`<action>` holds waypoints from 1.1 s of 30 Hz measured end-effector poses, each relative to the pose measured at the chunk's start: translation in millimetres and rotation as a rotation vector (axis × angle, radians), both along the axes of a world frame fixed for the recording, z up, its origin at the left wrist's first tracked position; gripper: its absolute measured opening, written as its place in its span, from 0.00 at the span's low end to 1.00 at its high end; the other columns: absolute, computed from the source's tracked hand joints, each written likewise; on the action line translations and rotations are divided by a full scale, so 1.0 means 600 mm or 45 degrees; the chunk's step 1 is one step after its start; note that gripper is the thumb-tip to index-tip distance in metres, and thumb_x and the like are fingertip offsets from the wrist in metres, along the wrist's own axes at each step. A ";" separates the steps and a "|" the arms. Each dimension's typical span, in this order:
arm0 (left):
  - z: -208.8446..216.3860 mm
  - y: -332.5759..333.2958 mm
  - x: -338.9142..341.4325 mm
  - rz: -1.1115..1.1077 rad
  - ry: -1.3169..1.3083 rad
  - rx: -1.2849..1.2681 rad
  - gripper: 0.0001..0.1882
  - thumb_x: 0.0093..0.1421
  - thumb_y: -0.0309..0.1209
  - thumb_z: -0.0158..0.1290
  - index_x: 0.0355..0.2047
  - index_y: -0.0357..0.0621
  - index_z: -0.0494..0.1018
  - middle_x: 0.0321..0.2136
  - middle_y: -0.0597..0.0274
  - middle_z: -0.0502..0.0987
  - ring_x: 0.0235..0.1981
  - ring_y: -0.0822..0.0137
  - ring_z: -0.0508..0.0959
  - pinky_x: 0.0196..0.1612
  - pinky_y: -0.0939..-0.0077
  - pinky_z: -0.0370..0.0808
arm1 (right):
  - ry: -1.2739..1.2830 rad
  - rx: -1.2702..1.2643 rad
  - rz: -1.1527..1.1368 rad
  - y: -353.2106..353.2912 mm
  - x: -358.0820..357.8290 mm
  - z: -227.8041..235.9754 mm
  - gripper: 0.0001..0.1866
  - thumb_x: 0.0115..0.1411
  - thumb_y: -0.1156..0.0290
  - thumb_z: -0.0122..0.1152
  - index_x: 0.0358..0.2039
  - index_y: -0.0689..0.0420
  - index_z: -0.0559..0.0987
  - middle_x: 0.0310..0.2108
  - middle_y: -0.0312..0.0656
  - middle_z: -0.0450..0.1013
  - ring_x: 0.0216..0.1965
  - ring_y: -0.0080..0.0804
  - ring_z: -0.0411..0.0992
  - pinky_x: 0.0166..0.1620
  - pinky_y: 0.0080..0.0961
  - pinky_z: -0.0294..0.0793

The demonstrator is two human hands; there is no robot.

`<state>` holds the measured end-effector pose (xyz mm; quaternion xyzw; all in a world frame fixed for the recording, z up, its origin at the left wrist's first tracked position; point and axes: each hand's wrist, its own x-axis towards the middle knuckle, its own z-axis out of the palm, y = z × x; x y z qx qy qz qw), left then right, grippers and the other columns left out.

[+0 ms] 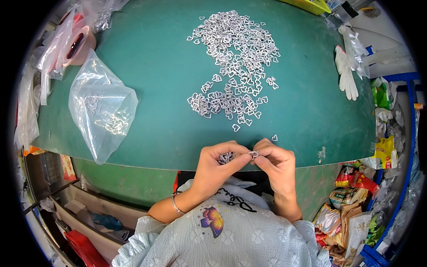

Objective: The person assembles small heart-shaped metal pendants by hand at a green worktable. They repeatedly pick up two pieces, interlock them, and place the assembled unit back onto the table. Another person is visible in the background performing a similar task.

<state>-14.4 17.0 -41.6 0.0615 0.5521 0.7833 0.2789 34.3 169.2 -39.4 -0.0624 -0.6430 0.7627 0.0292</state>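
Near the front edge of the green table, my two hands meet. My left hand [222, 162] is closed round several small silver heart-shaped rings [226, 157], which show in its curled palm. Between the fingertips of both hands is one more silver heart-shaped ring [253, 154]. My right hand [276, 162] pinches that ring from its right side. Beyond my hands lies a large heap of the same heart-shaped rings [235, 40], with a smaller cluster [218, 103] closer to me. A single heart ring [274, 138] lies just past my right hand.
On the left of the table [155, 80], a clear plastic bag [102, 107] holds a few small pieces. Behind it stands a pink container [84, 44] with a dark object. A white glove [345, 73] lies at the right edge. Colourful packages [351, 187] fill a blue-framed rack at right.
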 end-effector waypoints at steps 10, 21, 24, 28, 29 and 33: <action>0.012 -0.001 0.002 -0.062 -0.559 0.224 0.06 0.55 0.26 0.53 0.30 0.35 0.75 0.19 0.72 0.69 0.16 0.85 0.57 0.16 0.88 0.49 | 0.275 0.465 -0.114 0.000 -0.007 0.013 0.14 0.39 0.84 0.65 0.31 0.65 0.76 0.28 0.42 0.73 0.32 0.32 0.69 0.38 0.24 0.66; 0.023 -0.009 0.014 0.037 -0.544 0.231 0.07 0.58 0.26 0.49 0.31 0.32 0.73 0.21 0.68 0.67 0.16 0.82 0.56 0.17 0.85 0.50 | 0.105 -0.009 0.068 -0.001 -0.016 0.009 0.11 0.46 0.81 0.62 0.33 0.67 0.76 0.28 0.42 0.72 0.33 0.30 0.66 0.38 0.24 0.65; 0.027 -0.011 0.021 0.080 -0.528 0.223 0.07 0.58 0.25 0.49 0.31 0.32 0.73 0.21 0.68 0.67 0.16 0.82 0.56 0.17 0.85 0.50 | 0.117 0.001 0.133 0.001 -0.018 0.009 0.11 0.46 0.81 0.61 0.33 0.67 0.76 0.29 0.42 0.72 0.33 0.31 0.66 0.37 0.24 0.65; 0.039 -0.015 0.032 0.152 -0.502 0.192 0.07 0.57 0.25 0.49 0.30 0.32 0.74 0.20 0.69 0.66 0.16 0.82 0.56 0.17 0.85 0.50 | 0.122 -0.029 0.221 0.000 -0.021 0.012 0.11 0.47 0.81 0.60 0.34 0.67 0.76 0.29 0.43 0.72 0.33 0.31 0.66 0.38 0.24 0.64; 0.041 -0.015 0.035 0.176 -0.496 0.188 0.07 0.57 0.25 0.49 0.30 0.32 0.74 0.20 0.69 0.66 0.16 0.82 0.56 0.17 0.85 0.50 | 0.107 -0.045 0.245 -0.001 -0.021 0.015 0.11 0.47 0.81 0.59 0.34 0.67 0.76 0.29 0.43 0.72 0.33 0.31 0.66 0.38 0.25 0.64; 0.050 -0.025 0.048 0.253 -0.450 0.200 0.06 0.56 0.24 0.50 0.30 0.33 0.75 0.20 0.70 0.67 0.17 0.83 0.57 0.18 0.86 0.51 | 0.062 -0.144 0.325 -0.010 -0.020 0.020 0.11 0.48 0.82 0.58 0.34 0.68 0.75 0.29 0.43 0.72 0.34 0.31 0.66 0.39 0.25 0.64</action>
